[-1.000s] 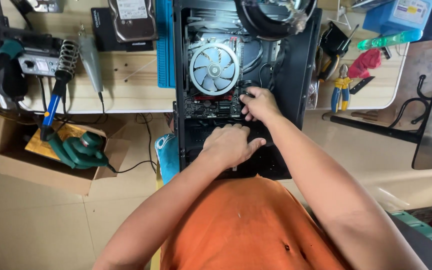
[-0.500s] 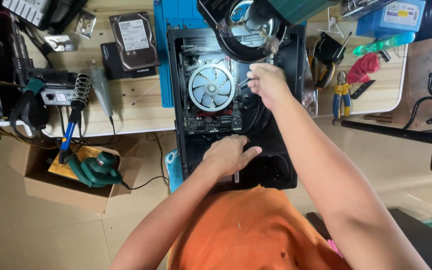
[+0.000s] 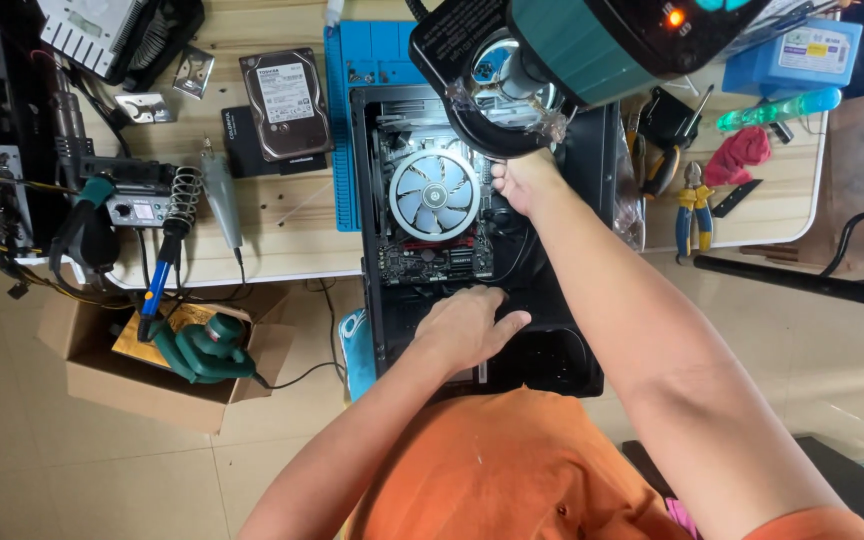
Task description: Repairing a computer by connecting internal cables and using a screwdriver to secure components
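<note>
Open black metal computer case lies flat on a pale wood worktop, long axis running away from the person, near end hanging past the worktop edge over the tiled floor. Inside: round pale-blue fan w/ curved blades, sitting on a dark circuit board. Left hand rests palm-down at the case's near end, fingers together & flat, clamped on nothing. Right hand is up by the ring lamp, just beside the fan; fingers curled at the lamp's lower rim, but can't tell if they grip it. Lamp is a black ring w/ shiny lens, under a teal housing, covering the case's far end.

Room to move: tight on the left, where a blue ribbed mat butts the case side; beyond it a grey hard drive & a soldering iron w/ blue handle in a coil stand. Right of the case: blue-&-yellow pliers, red cloth. Below the worktop edge, a cardboard box holds a green tool.
</note>
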